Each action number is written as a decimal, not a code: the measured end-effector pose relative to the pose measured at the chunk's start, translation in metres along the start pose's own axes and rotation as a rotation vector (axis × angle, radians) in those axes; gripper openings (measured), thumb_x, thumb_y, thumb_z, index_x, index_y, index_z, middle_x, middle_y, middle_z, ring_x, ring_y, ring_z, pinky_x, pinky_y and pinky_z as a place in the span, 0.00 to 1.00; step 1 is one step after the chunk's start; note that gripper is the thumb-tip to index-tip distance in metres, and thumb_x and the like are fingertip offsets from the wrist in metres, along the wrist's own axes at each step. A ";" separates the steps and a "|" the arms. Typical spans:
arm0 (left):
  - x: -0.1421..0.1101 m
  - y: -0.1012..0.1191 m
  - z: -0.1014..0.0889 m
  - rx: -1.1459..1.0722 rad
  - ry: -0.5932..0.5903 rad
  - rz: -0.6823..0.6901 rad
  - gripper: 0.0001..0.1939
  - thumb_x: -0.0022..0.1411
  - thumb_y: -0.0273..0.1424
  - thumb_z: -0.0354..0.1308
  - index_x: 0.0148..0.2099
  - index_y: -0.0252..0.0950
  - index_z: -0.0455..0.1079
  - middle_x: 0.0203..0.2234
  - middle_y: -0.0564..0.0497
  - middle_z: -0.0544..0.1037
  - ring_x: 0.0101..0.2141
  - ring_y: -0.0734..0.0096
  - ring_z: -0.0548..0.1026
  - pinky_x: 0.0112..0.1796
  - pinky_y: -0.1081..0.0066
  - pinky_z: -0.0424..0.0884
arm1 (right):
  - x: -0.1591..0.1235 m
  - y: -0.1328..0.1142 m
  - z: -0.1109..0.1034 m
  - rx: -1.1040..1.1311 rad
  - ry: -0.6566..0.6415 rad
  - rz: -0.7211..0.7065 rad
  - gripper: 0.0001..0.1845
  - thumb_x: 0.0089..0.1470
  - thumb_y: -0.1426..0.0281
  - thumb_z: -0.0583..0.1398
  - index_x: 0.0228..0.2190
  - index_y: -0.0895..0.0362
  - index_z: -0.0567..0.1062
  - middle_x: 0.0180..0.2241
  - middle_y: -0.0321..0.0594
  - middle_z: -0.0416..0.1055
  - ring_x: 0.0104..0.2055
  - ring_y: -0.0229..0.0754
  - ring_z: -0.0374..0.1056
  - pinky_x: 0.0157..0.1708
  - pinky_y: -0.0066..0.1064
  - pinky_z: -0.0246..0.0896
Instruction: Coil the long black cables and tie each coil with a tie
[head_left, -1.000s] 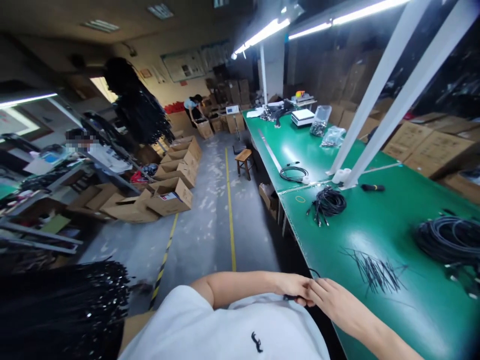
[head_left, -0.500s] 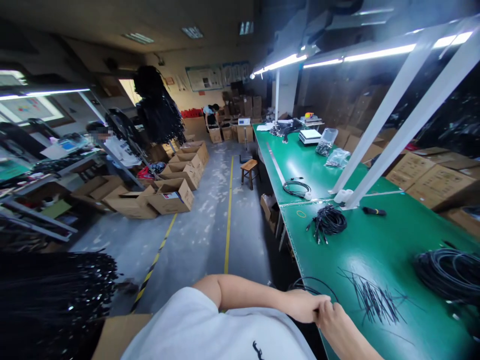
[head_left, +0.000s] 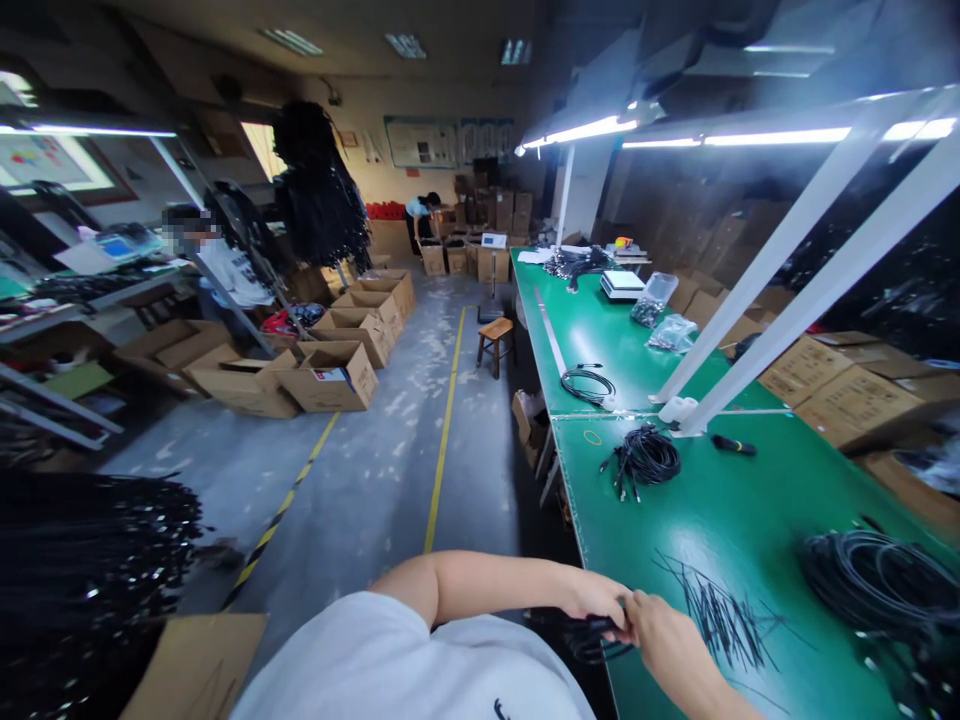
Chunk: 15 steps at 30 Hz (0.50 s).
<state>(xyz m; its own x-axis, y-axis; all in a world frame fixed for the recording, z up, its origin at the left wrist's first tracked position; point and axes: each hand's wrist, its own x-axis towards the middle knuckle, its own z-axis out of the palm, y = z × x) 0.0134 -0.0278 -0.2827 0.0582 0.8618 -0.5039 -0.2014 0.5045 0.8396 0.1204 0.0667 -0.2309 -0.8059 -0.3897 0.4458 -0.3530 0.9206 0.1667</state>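
My left hand (head_left: pixel 598 597) is closed around a coiled black cable (head_left: pixel 586 638) at the near edge of the green table, in front of my body. The coil hangs below my left forearm, partly hidden by it. My right hand (head_left: pixel 657 628) meets the left one, its fingers pinched on the dark cable bundle between them. Loose thin black strips (head_left: pixel 724 615) lie on the table just right of my right hand. Farther up the table rests a bundle of black cables (head_left: pixel 646 455) with metal plug ends.
On the green table (head_left: pixel 750 500) lie a large cable coil (head_left: pixel 885 580), a smaller coil (head_left: pixel 589 382), a black roll (head_left: pixel 733 446), and a scale (head_left: pixel 622 286). White posts (head_left: pixel 772 290) rise from it. Left are open cartons (head_left: pixel 330 378) and hanging cables (head_left: pixel 97 560); a stool (head_left: pixel 495 332) stands ahead. Two people work farther off.
The cable coil has shifted from beside my hands at the table edge to below my left forearm. My hands stay together, a little farther left in view. The view has turned slightly.
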 end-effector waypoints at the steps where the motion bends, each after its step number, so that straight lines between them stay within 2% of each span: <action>1: -0.003 0.000 -0.001 -0.020 0.059 0.035 0.26 0.48 0.19 0.50 0.51 0.35 0.68 0.26 0.53 0.69 0.26 0.70 0.71 0.31 0.67 0.71 | 0.004 0.004 -0.002 0.063 0.008 0.107 0.15 0.38 0.79 0.53 0.18 0.45 0.70 0.16 0.41 0.66 0.15 0.48 0.66 0.10 0.33 0.52; 2: -0.008 0.001 -0.001 -0.001 0.137 0.084 0.33 0.50 0.19 0.49 0.60 0.34 0.60 0.29 0.52 0.70 0.29 0.69 0.72 0.35 0.65 0.72 | 0.008 0.008 -0.003 0.130 0.004 0.208 0.15 0.42 0.78 0.52 0.18 0.46 0.68 0.15 0.39 0.66 0.14 0.47 0.66 0.10 0.32 0.52; 4: -0.020 0.004 -0.006 0.140 0.291 0.211 0.39 0.53 0.20 0.48 0.68 0.37 0.50 0.37 0.47 0.70 0.40 0.64 0.73 0.45 0.59 0.70 | 0.015 0.012 -0.003 0.226 -0.019 0.346 0.16 0.50 0.76 0.49 0.18 0.47 0.66 0.14 0.37 0.67 0.13 0.47 0.66 0.10 0.32 0.52; 6: -0.034 0.009 -0.015 0.418 0.383 0.376 0.36 0.57 0.24 0.52 0.68 0.44 0.54 0.47 0.45 0.67 0.51 0.58 0.67 0.54 0.55 0.62 | 0.020 0.013 -0.001 0.254 -0.027 0.391 0.17 0.54 0.74 0.46 0.19 0.46 0.66 0.15 0.37 0.68 0.14 0.48 0.68 0.09 0.32 0.53; 8: -0.046 0.019 -0.030 0.738 0.387 0.484 0.31 0.58 0.29 0.56 0.64 0.48 0.61 0.52 0.45 0.62 0.55 0.52 0.61 0.56 0.54 0.58 | 0.022 0.010 0.000 0.236 -0.008 0.357 0.18 0.55 0.74 0.44 0.21 0.45 0.66 0.17 0.38 0.70 0.18 0.48 0.71 0.11 0.33 0.58; 10: -0.054 0.031 -0.044 1.073 0.364 0.529 0.29 0.59 0.33 0.58 0.63 0.48 0.63 0.51 0.44 0.61 0.52 0.51 0.62 0.53 0.55 0.60 | 0.023 0.008 0.001 0.187 -0.001 0.287 0.18 0.53 0.75 0.44 0.23 0.45 0.67 0.19 0.39 0.70 0.21 0.48 0.72 0.13 0.34 0.62; 12: -0.054 0.043 -0.052 1.303 0.344 0.541 0.28 0.59 0.35 0.58 0.62 0.45 0.67 0.50 0.43 0.62 0.50 0.50 0.63 0.50 0.55 0.61 | 0.023 0.007 0.002 0.138 0.009 0.218 0.18 0.50 0.77 0.45 0.23 0.46 0.68 0.21 0.41 0.69 0.22 0.48 0.72 0.15 0.35 0.65; 15: -0.044 0.059 -0.048 1.510 0.336 0.601 0.23 0.60 0.37 0.57 0.57 0.35 0.72 0.51 0.39 0.64 0.49 0.47 0.62 0.48 0.54 0.61 | 0.022 0.011 0.004 0.078 0.049 0.113 0.17 0.45 0.80 0.47 0.24 0.48 0.69 0.22 0.43 0.70 0.21 0.47 0.71 0.15 0.35 0.67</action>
